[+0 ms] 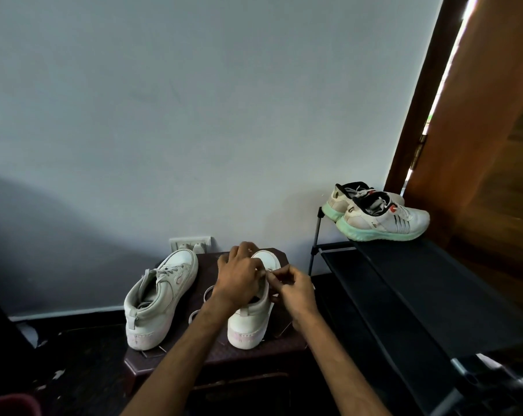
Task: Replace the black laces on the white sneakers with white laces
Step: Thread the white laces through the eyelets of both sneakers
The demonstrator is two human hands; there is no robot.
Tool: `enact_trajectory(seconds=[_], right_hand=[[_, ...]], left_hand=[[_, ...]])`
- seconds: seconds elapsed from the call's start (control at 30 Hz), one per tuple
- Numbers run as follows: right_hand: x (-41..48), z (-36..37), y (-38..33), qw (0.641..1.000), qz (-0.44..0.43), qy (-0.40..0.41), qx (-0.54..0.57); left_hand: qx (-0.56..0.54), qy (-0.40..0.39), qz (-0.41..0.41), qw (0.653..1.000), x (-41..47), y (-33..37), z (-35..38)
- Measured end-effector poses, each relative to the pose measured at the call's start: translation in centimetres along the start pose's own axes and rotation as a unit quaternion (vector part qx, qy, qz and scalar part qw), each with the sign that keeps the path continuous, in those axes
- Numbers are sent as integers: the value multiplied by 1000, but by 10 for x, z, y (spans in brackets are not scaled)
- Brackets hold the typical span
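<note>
Two white sneakers stand heel-toward-me on a dark brown stool [212, 352]. The left sneaker [161, 298] carries pale laces. The right sneaker [251, 319] is under both hands. My left hand [239, 277] lies over its tongue and eyelets with fingers curled down. My right hand [293, 292] pinches a white lace [270, 270] at the shoe's right side. A loose loop of white lace [204, 295] trails on the stool between the two shoes. What my left fingers hold is hidden.
A black shoe rack [404, 295] stands to the right, with a pair of white trainers with mint soles [380, 217] on its top shelf. A wooden door [479, 145] is behind it. A wall socket [189, 244] sits behind the stool. Dark floor lies around.
</note>
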State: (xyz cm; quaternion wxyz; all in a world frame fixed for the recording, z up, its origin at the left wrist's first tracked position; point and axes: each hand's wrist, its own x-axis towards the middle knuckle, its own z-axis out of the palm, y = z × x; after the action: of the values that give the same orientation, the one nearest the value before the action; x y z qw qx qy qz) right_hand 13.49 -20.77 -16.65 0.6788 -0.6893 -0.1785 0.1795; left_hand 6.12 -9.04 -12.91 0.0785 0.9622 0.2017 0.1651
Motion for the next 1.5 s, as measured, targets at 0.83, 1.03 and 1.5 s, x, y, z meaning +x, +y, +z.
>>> enact_trajectory(seconds=[0.83,1.03,1.5], right_hand=[[3,-5,-6,941,-174,-26,-288],[-2,-52,-5,792,0,-62,-607],[-7,-22,-16,871,-106,-31,-479]], left_hand=[[-122,44,-89,988,-30,9,28],[-111,20,-90,989,-28,8,29],[-110,-5,-103,989,-27,10,26]])
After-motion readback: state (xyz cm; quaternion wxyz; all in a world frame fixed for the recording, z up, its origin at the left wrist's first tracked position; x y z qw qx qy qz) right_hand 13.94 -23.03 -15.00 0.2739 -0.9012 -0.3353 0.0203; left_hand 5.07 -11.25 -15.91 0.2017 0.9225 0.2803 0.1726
